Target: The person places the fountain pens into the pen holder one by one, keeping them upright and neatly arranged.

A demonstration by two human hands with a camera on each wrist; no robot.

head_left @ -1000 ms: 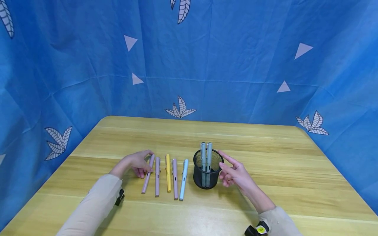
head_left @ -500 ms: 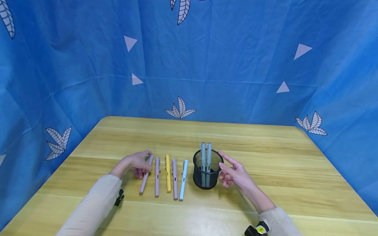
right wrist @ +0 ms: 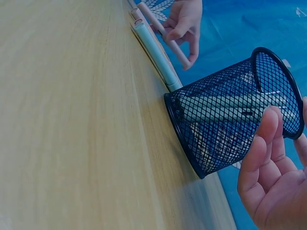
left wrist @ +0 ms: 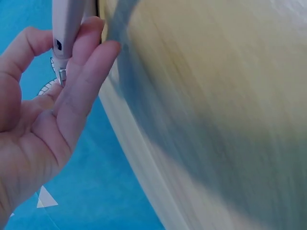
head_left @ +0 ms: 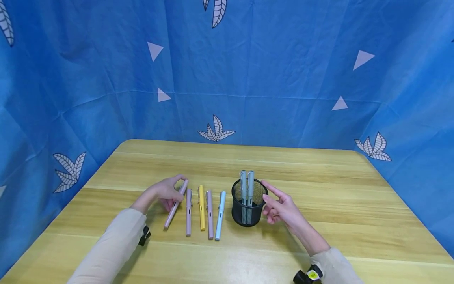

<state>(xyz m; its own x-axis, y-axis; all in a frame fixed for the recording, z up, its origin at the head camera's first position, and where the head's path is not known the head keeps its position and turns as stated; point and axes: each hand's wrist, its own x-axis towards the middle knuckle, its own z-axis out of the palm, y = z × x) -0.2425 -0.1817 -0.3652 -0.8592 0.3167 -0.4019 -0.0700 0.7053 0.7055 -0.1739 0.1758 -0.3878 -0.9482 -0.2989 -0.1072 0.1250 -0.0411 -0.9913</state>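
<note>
My left hand [head_left: 169, 193] pinches a pale purple pen [head_left: 172, 215] between thumb and fingers. In the right wrist view this pen [right wrist: 152, 19] slants above the table, and in the left wrist view its barrel [left wrist: 66, 28] and silver clip show by the fingers. My right hand [head_left: 285, 209] is at the right side of a black mesh pen holder [head_left: 244, 221], index finger extended and thumb at the rim. Two grey-green pens [head_left: 250, 185] stand in the holder. Whether the right fingers press on the mesh is hard to tell.
Between the left hand and the holder lie a purple pen [head_left: 188, 221], a yellow pen [head_left: 202, 213], another purple pen [head_left: 210, 221] and a light blue pen [head_left: 220, 221], roughly parallel. The wooden table [head_left: 301, 169] meets a blue patterned cloth [head_left: 283, 79] behind.
The left hand's pen first shifts a little left, then its far end comes up and right while the near end swings left. The right hand and the holder stay put.
</note>
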